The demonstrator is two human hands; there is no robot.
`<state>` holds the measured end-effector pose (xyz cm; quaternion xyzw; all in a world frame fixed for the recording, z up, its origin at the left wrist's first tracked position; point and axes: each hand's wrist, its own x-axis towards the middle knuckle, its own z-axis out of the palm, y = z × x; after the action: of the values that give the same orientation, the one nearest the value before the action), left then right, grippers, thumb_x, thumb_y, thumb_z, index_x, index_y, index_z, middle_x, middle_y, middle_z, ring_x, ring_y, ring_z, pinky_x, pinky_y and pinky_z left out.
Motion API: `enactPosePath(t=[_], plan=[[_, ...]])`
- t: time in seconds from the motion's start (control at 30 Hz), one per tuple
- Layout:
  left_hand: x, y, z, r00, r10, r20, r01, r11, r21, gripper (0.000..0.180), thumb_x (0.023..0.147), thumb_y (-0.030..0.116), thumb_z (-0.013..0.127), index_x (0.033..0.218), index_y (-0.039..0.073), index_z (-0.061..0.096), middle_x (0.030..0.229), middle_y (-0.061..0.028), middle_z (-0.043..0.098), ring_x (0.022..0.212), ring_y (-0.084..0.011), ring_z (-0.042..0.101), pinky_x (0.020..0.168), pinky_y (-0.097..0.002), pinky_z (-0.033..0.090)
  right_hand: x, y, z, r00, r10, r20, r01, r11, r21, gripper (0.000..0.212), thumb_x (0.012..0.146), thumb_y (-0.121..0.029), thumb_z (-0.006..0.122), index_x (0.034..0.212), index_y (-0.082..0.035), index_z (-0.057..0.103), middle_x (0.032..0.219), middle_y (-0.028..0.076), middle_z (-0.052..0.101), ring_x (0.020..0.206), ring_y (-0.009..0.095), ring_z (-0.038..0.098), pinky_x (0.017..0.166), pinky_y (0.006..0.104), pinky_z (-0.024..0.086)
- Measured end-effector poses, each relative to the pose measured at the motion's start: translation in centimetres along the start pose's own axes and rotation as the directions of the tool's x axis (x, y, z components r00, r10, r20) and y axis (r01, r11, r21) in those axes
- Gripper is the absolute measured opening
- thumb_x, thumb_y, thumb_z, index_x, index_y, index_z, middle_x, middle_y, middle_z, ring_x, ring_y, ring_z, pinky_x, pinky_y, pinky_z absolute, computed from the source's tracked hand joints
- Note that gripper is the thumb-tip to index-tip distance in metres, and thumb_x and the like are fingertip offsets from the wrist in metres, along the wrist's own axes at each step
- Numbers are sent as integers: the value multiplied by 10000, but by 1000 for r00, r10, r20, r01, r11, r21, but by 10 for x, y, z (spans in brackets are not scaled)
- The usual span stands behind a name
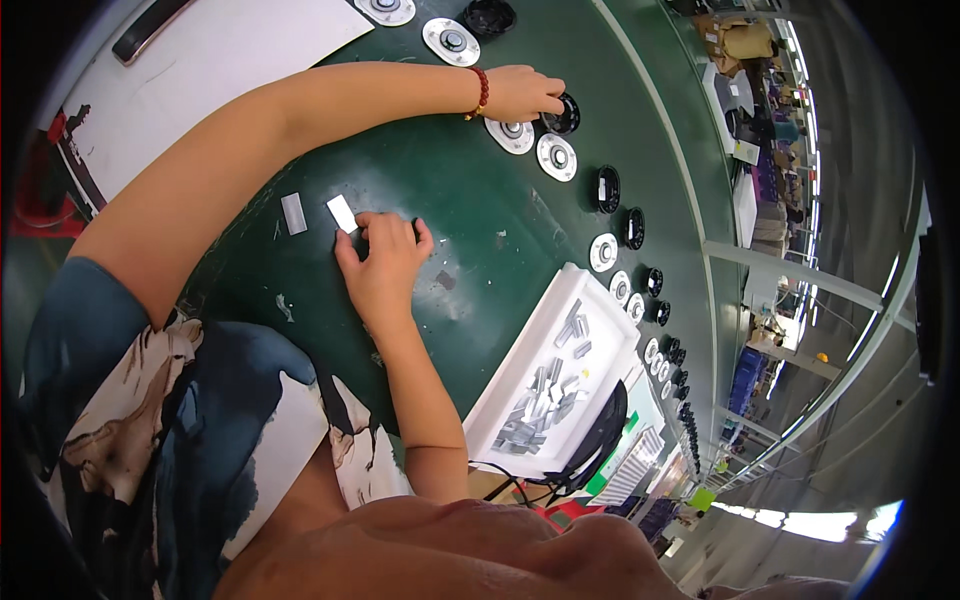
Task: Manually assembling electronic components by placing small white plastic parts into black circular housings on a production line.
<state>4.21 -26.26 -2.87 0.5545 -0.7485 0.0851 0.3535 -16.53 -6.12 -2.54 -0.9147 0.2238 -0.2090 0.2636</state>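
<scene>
My left hand [522, 95], with a red bead bracelet at the wrist, reaches far over the green table [470, 200]. Its fingers are closed on the rim of a black round part [563, 115]. Two silver discs with raised centres, a nearer one [512, 138] and another [557, 158], lie beside that part. Close to my body, my right hand [385, 265] rests low over the table, with thumb and forefinger pinching the lower end of a small white rectangular piece [341, 212]. A similar greyish rectangular piece [293, 214] lies flat to its left.
A white tray [480, 430] of loose grey strips [540, 405] stands at right, with a black cable-like bundle [600, 440] by it. Silver discs and black round parts [607, 190] line the table's far side. A phone [150, 30] lies on a white board [230, 50], upper left.
</scene>
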Motion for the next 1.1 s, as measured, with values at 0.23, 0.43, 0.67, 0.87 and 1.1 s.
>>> enactPosePath(t=[0.23, 0.43, 0.67, 0.87, 1.1], plan=[[8, 3, 31, 987, -20, 162, -4, 989, 145, 123, 805, 147, 635, 923, 119, 647, 1004, -116, 578, 881, -311, 638, 729, -438, 526, -3, -8, 5, 999, -51, -2, 51, 998, -24, 220, 786, -159, 751, 949, -84, 622, 848, 45, 570, 855, 236, 567, 1045, 488, 305], [-19, 19, -2, 984, 170, 46, -163, 979, -123, 100, 817, 98, 618, 890, 42, 577, 977, -131, 544, 866, -345, 593, 737, -456, 492, -16, -6, -3, 1000, 5, -31, -4, 1000, 20, 190, 771, -134, 759, 913, -89, 642, 794, 33, 562, 777, 202, 577, 1054, 438, 328], [-149, 62, -118, 907, 336, 254, -193, 868, -457, 69, 856, 46, 598, 924, 40, 586, 1256, -169, 530, 982, -352, 617, 816, -441, 528, 13, -3, -83, 997, -52, -59, 57, 995, 86, 248, 738, -104, 762, 945, -98, 626, 798, 28, 543, 765, 204, 541, 1075, 478, 303], [-181, 73, -141, 959, 177, 222, -93, 935, -343, 139, 817, 22, 634, 956, 35, 632, 1385, -223, 495, 1182, -383, 558, 962, -446, 484, 19, 38, -94, 996, 85, -20, -86, 995, -44, 211, 765, -119, 758, 934, -77, 638, 786, 4, 516, 751, 160, 533, 1097, 448, 280], [-191, 97, -148, 960, 110, 257, 36, 862, -505, 162, 748, 14, 625, 909, 25, 623, 1383, -223, 477, 1174, -398, 548, 957, -446, 484, 5, 20, -85, 996, 86, 38, -84, 995, -54, 206, 757, -117, 767, 919, -82, 645, 775, 10, 520, 757, 163, 539, 1097, 459, 270]])
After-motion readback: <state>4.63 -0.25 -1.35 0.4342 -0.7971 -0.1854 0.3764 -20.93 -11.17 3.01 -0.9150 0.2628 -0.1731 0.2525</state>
